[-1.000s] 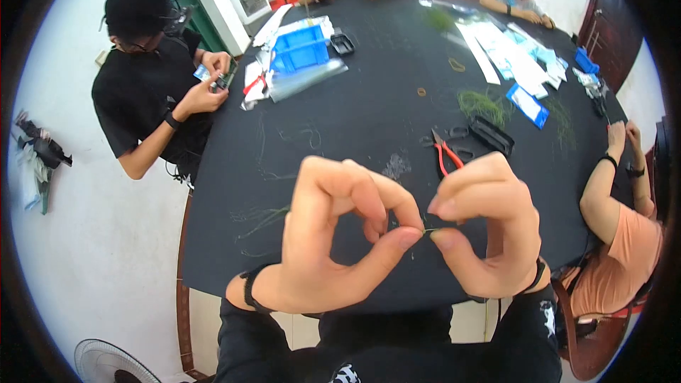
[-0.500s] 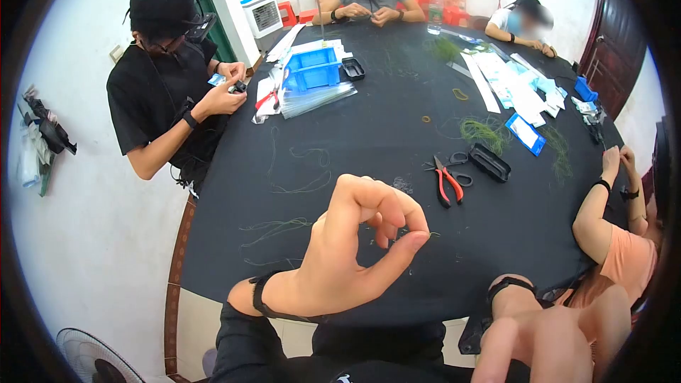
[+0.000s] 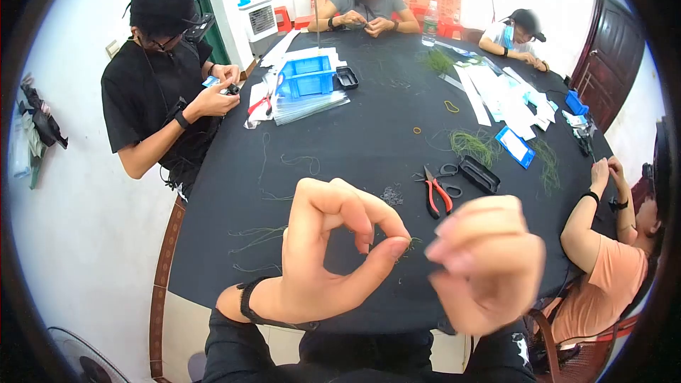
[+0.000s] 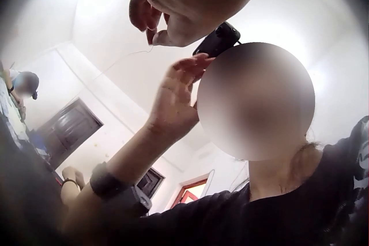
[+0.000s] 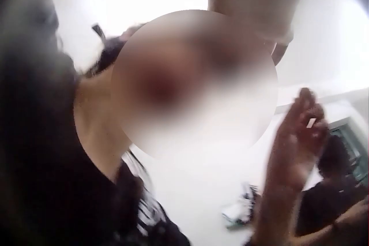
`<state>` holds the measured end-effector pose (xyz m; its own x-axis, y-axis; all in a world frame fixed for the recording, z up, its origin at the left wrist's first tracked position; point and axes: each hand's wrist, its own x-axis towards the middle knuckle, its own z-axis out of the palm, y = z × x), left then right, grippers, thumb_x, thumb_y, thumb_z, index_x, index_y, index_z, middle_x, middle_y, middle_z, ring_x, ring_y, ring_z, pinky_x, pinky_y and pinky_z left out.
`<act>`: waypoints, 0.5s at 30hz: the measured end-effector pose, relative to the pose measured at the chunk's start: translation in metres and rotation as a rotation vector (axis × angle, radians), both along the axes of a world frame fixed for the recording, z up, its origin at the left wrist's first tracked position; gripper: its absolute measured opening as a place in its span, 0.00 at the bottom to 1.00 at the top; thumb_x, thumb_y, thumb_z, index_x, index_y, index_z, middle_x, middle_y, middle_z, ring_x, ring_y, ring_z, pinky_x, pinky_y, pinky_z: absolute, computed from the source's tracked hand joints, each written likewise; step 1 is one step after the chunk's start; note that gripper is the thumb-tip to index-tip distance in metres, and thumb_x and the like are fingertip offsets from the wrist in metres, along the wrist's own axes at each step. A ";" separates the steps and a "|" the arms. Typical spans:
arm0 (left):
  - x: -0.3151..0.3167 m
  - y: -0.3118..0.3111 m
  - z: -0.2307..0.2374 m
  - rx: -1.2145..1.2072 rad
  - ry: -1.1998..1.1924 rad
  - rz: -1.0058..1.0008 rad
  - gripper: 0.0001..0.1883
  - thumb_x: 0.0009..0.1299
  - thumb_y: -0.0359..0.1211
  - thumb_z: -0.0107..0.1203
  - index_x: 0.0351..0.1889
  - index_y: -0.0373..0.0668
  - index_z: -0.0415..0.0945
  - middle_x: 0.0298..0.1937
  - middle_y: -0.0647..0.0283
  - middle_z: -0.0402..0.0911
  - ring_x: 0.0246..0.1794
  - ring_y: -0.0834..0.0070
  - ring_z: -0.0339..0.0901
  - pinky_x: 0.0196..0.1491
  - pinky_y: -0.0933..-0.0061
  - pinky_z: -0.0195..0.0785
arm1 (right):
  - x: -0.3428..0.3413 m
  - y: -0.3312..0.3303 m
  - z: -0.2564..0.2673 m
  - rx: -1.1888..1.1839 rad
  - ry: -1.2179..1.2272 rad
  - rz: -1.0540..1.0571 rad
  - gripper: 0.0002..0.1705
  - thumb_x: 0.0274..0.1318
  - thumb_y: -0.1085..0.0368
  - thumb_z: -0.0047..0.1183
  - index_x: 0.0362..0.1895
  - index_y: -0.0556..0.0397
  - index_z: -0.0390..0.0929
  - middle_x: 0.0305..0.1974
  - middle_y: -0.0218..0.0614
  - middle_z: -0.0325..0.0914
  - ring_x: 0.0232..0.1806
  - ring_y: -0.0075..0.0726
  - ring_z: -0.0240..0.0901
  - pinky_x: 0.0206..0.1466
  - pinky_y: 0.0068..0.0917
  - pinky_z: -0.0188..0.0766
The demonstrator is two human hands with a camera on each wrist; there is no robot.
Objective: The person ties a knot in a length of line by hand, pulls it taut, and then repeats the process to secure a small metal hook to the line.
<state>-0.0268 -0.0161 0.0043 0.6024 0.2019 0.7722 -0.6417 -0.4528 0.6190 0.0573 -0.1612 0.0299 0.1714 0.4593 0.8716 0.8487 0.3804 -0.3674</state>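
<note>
My left hand (image 3: 333, 241) is raised over the black table, thumb tip and index fingertip pinching a fine greenish thread (image 3: 414, 242). A short end of it sticks out past the fingertips. In the left wrist view the thread (image 4: 130, 55) trails away from the pinching left hand (image 4: 184, 4) as a thin pale line. Just to the right is my right hand (image 3: 489, 266), blurred, its fingers loosely bent and the thumb apart from them. Nothing shows between them. Beyond the hands lie red-handled pliers (image 3: 436, 195) and black scissors (image 3: 451, 190).
Loose threads (image 3: 259, 237) lie left of my hands. Further off are a black tray (image 3: 479, 174), a green thread tangle (image 3: 477, 146), a blue-and-white packet (image 3: 516, 147), a blue bin (image 3: 306, 78) and white papers (image 3: 507, 99). Several people sit around the table.
My right hand first met the left at the thread, swung down to the lower right, and is now back up near the left fingertips. The left hand keeps its pinch.
</note>
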 end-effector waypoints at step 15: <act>0.007 -0.001 -0.005 0.004 0.021 0.022 0.19 0.54 0.18 0.58 0.33 0.40 0.57 0.28 0.60 0.78 0.23 0.85 0.65 0.25 0.87 0.58 | 0.008 0.008 -0.026 -0.024 0.013 -0.129 0.17 0.27 0.82 0.59 0.28 0.54 0.74 0.29 0.34 0.74 0.30 0.37 0.70 0.34 0.27 0.66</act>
